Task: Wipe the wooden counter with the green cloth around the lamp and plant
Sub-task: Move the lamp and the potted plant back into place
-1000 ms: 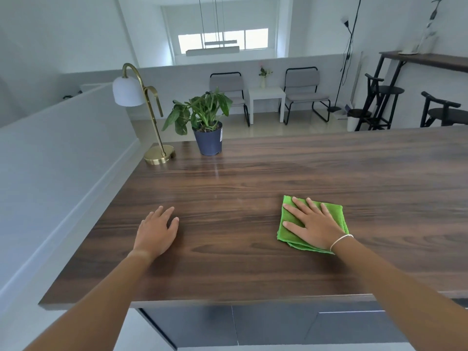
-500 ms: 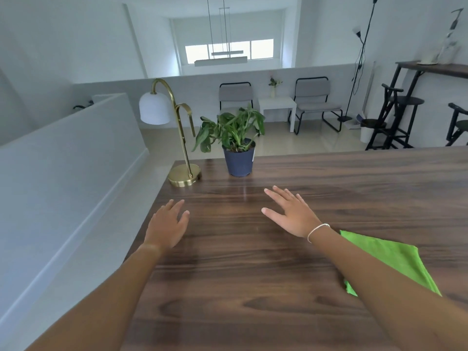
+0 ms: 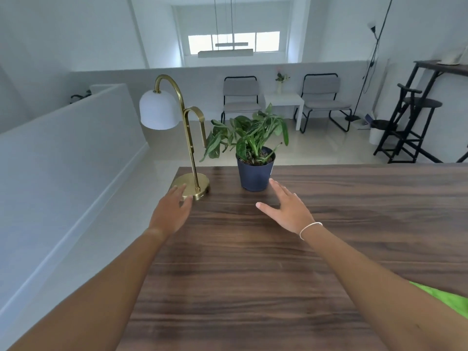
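The dark wooden counter (image 3: 253,262) fills the lower view. At its far left corner stands a brass lamp (image 3: 188,148) with a white shade, and right of it a leafy plant in a dark blue pot (image 3: 254,173). My left hand (image 3: 171,211) is open, its fingertips over the near rim of the lamp's base. My right hand (image 3: 288,210) is open with fingers spread, its fingertips just right of the pot. The green cloth (image 3: 448,298) lies on the counter at the right edge, partly hidden behind my right forearm; neither hand touches it.
A white half-wall (image 3: 63,173) runs along the left of the counter. Beyond the far edge the floor drops to a room with two grey chairs (image 3: 240,100), a small white table (image 3: 286,102) and black stools (image 3: 410,122) at the right.
My right hand let go of the green cloth and both hands moved forward towards the lamp and plant. The view advanced, so the cloth slid to the lower right edge.
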